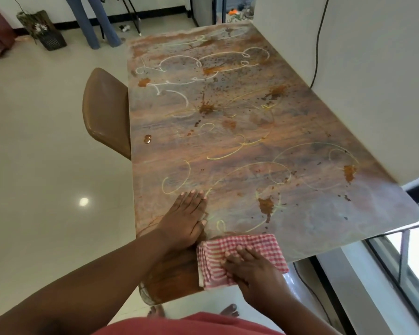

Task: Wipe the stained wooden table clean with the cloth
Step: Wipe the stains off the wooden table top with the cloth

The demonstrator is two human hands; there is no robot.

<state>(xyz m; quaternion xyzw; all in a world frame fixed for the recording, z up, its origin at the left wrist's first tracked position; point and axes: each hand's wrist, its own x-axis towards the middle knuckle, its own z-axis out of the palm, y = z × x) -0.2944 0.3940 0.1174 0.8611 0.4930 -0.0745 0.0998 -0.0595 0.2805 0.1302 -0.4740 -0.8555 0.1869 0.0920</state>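
On table (240, 141) near edge: folded cloth (242, 250)

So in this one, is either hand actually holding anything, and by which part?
The right hand presses flat on the folded checked cloth, covering its near right part, not gripping it. The left hand lies flat on the table, holding nothing.

What my own hands and the frame keep from view

My right hand (249, 269) covers the near part of the folded red-and-white checked cloth (240, 252), and my flat left hand (188, 221) hides the wood beneath it; the brown padded chair (104, 110) slips under the long stained wooden table (228, 131) (its legs unseen), the figure in blue jeans (92, 20) is cut off at the top edge, my toes (229, 310) barely peek past my red top (203, 325), and the far doorway clutter is too blurred to name.
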